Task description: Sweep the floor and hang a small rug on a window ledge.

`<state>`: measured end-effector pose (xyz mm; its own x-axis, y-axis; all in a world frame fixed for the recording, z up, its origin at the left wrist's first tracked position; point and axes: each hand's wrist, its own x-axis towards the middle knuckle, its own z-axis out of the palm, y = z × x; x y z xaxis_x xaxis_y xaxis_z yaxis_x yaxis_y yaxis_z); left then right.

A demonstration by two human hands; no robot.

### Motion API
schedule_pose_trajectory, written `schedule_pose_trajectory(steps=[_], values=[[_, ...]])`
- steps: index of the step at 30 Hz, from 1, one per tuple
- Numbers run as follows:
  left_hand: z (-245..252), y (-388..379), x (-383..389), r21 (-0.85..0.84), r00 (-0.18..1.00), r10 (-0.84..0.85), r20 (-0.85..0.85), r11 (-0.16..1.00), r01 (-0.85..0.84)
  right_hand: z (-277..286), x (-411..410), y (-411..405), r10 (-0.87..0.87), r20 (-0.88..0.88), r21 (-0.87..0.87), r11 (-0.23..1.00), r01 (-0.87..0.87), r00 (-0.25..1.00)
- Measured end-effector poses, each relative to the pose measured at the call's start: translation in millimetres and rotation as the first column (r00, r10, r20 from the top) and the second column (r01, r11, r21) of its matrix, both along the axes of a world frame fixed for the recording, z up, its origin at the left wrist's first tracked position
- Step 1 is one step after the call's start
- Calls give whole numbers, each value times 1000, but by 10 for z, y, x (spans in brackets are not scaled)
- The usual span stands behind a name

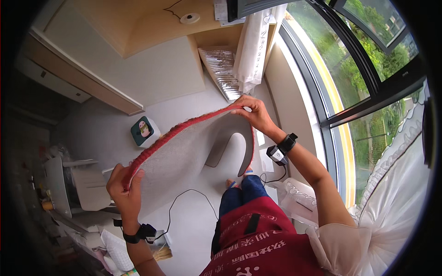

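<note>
A floor mat [172,165] with a grey backing and a red pile edge hangs between my two hands. My left hand [125,188] pinches its near left corner, thumb on the grey side. The far right corner is gripped by my right hand [251,109], fingers over the red edge. Between the hands the top edge bows upward, and the lower right part curls round in a loop near my feet. The red pile face is mostly turned away from view. Each wrist wears a black strap with a small device.
A white box-like stool [145,131] with a dark picture top stands beyond the mat. Black cable [179,195] trails across the floor. Silvery padded sheeting [222,72] leans by the cabinet. At right are a window and a white curtain [390,207]; a chair [90,188] stands left.
</note>
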<state>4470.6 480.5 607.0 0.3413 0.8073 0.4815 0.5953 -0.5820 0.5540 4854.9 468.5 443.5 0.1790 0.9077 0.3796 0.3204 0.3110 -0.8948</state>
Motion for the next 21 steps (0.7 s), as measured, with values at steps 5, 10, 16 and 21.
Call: schedule_pose_trajectory(steps=[5,10,16,21], values=[[486,-23,815,81,983,-180,39,981,177,170,345,-598,-321,14,73,945,319,947],[881,-181,1353,165,966,-257,26,954,250,-1164,124,-1454,-471,224,-255,817,518,853],[1327,-128,1669,229,959,-273,81,941,249,-1789,-191,-2178,-488,386,-527,580,621,783],[1757,-25,1942,199,931,-272,244,954,226,-2973,18,-2143,-208,-153,-943,323,-80,966]])
